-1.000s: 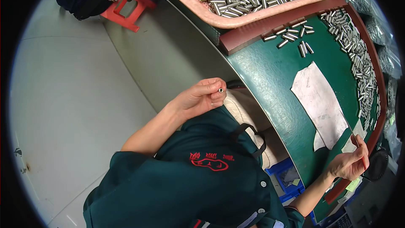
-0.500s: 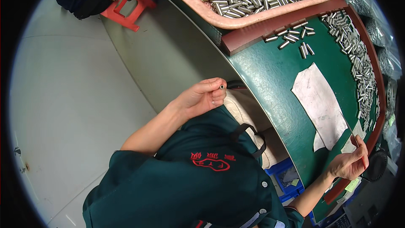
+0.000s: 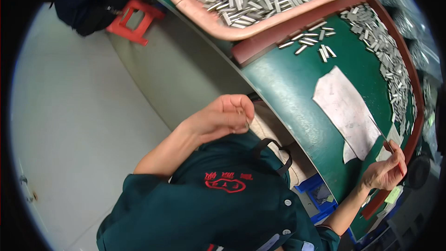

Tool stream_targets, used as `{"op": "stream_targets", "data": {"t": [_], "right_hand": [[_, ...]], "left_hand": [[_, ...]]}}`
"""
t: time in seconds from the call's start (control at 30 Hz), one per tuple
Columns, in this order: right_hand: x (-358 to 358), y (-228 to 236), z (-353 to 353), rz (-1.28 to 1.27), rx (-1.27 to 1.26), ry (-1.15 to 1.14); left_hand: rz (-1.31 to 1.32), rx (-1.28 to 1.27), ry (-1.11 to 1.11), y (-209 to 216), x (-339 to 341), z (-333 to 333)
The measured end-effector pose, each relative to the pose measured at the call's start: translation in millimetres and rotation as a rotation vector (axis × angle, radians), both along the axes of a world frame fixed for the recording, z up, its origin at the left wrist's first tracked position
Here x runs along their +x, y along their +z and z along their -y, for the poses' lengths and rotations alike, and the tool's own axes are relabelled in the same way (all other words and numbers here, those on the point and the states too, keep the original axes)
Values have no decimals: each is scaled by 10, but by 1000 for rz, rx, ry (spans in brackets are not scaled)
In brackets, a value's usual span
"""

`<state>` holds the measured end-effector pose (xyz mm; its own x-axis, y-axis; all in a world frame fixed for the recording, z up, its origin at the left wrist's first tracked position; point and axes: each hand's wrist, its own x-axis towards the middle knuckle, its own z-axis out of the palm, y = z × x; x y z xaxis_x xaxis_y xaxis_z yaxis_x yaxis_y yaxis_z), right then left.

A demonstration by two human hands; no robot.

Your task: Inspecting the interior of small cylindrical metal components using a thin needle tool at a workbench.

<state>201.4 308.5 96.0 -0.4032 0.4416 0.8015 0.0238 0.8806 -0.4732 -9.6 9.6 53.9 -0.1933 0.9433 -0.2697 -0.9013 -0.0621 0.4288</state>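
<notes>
My left hand (image 3: 218,120) is in front of my apron, off the table's edge, its fingers closed. Between the fingertips a small steel tube (image 3: 247,124) barely shows; motion blurs it. Over the right part of the table, my right hand (image 3: 383,169) is closed round a thin rod-like tool with a red handle (image 3: 401,171), its dark shaft reaching toward a stained whitish cloth or paper sheet (image 3: 346,111). Several loose steel tubes (image 3: 309,40) lie beyond that sheet. A long heap of similar tubes (image 3: 390,60) runs along the right rim.
A pink plastic basket (image 3: 211,29) full of steel tubes stands at the far side. A raised brown-red border (image 3: 260,46) edges the green table (image 3: 278,88). Blue bins (image 3: 320,195) sit below. A red stool (image 3: 134,23) and a seated person (image 3: 83,4) are at far left.
My left hand has turned and moved slightly down, hiding most of the tube whose open end showed before. The view has shifted a little; my right hand keeps its hold on the tool.
</notes>
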Motion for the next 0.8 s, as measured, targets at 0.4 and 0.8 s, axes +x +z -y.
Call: {"op": "stream_targets", "data": {"t": [0.4,0.8], "right_hand": [[37,31,-144,-128,-16,31],[62,106,-187,-24,171,-16]], "left_hand": [[-283,152,-182,790,94,-2161],[-646,-36,-68,450,-61,-2650]]}}
